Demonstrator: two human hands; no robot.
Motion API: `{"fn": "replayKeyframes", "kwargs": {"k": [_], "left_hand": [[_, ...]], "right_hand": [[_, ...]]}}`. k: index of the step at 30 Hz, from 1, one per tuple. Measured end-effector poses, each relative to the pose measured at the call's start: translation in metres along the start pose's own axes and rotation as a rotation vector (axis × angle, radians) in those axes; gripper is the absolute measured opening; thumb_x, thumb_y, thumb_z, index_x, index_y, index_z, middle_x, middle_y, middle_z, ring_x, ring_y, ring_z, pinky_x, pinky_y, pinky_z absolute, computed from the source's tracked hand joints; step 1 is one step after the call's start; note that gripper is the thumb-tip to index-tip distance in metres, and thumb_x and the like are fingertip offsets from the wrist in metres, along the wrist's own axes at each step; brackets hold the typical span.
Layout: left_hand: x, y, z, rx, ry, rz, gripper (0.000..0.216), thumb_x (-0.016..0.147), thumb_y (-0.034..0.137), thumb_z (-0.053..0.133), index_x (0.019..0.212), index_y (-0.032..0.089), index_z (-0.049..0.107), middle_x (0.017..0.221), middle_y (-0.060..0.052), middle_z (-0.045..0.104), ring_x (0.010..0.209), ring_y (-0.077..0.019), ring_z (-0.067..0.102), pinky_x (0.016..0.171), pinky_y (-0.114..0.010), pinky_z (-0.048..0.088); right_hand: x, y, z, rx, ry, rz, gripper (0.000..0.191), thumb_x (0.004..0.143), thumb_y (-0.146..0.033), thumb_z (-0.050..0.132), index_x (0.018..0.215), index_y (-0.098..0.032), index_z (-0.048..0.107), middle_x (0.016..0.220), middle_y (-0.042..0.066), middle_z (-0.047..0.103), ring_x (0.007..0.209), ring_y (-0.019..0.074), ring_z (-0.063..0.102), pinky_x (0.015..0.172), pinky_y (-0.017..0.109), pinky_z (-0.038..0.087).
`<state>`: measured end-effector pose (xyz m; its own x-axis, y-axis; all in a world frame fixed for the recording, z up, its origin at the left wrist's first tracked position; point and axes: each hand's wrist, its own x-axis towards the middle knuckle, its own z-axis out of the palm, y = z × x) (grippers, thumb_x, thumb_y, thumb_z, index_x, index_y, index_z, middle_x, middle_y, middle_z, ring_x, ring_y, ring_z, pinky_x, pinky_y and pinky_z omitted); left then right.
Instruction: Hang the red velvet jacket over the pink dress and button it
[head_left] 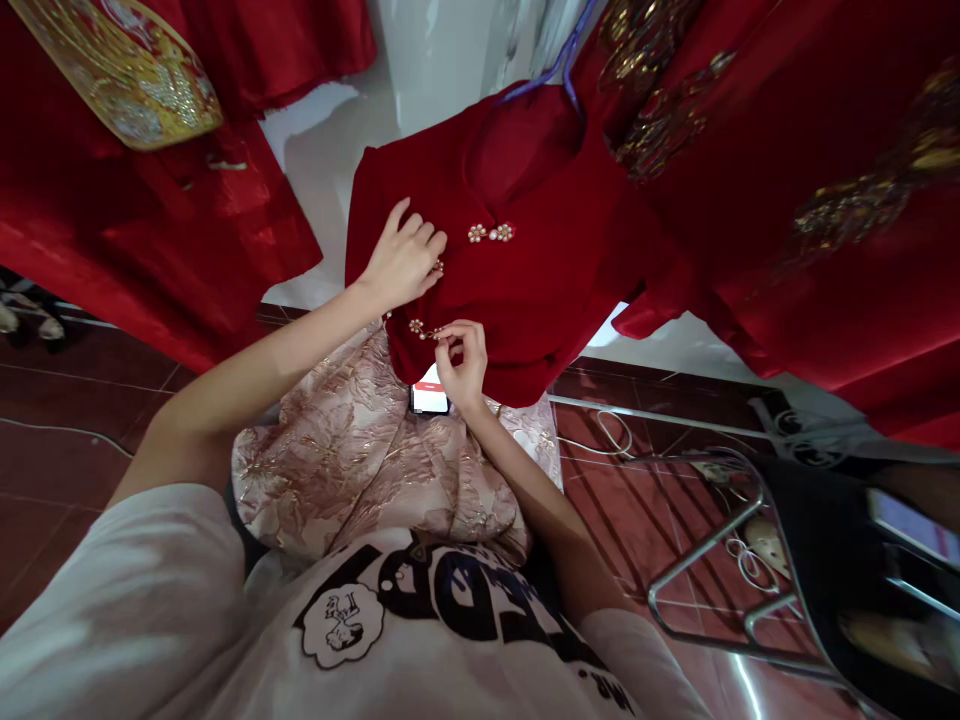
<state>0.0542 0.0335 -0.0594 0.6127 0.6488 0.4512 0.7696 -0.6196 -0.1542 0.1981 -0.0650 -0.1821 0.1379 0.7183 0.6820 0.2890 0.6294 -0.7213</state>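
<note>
A red top [547,290] hangs in front of me, with a pearl flower clasp [491,233] below its neckline. My left hand [405,258] lies against its chest, fingers curled, and a small jewelled flower button [439,266] shows between thumb and forefinger. Lower down, my right hand [463,362] pinches the end of another pearl flower clasp [417,327] near the hem. The fingertips partly hide that end. Patterned pink brocade fabric [360,440] covers my lap, and a lit phone [429,392] lies on it under the hem.
A purple hanger [559,70] holds the top. Red garments with gold embroidery [150,95] hang at both sides. A black chair with a metal frame [705,545] stands at right, near a blurred phone [915,525]. White cables [611,435] lie on the tiled floor.
</note>
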Motion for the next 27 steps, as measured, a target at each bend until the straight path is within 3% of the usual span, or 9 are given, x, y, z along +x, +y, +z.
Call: {"fn": "replayKeyframes", "kwargs": {"k": [7,13,19,27], "left_hand": [[0.009,-0.007,-0.01,0.341,-0.126,0.134,0.032,0.095,0.036,0.071,0.114,0.009,0.077,0.119,-0.015,0.071,0.127,-0.0329,0.059,0.13,-0.06,0.028],[0.002,-0.025,-0.011,0.079,-0.083,0.23,0.019,0.095,0.038,0.072,0.097,0.021,0.08,0.11,-0.01,0.072,0.125,-0.0347,0.061,0.126,-0.063,0.031],[-0.011,-0.047,-0.027,-0.003,-0.046,0.242,0.02,0.096,0.039,0.067,0.098,0.024,0.08,0.112,-0.01,0.072,0.12,-0.0338,0.063,0.117,-0.057,0.043],[0.004,-0.052,-0.03,-0.104,-0.088,0.265,0.035,0.1,0.05,0.063,0.088,0.019,0.076,0.097,-0.008,0.073,0.104,-0.0242,0.062,0.11,-0.051,0.049]], "right_hand": [[0.0,0.002,0.002,0.024,0.024,-0.046,0.017,0.09,-0.009,0.054,0.096,-0.022,0.062,0.101,0.003,0.057,0.078,0.0108,0.057,0.061,0.021,0.05],[0.0,0.002,0.002,0.031,0.04,-0.087,0.017,0.09,-0.009,0.055,0.096,-0.022,0.064,0.101,0.003,0.059,0.074,0.0094,0.057,0.058,0.02,0.048],[-0.001,0.004,0.002,-0.007,-0.005,-0.012,0.015,0.09,-0.01,0.055,0.093,-0.022,0.063,0.103,0.003,0.059,0.075,0.0091,0.056,0.059,0.021,0.049],[-0.001,0.004,0.002,-0.023,-0.016,-0.002,0.015,0.089,-0.009,0.056,0.093,-0.022,0.062,0.104,0.003,0.058,0.074,0.0092,0.055,0.059,0.021,0.048]]}}
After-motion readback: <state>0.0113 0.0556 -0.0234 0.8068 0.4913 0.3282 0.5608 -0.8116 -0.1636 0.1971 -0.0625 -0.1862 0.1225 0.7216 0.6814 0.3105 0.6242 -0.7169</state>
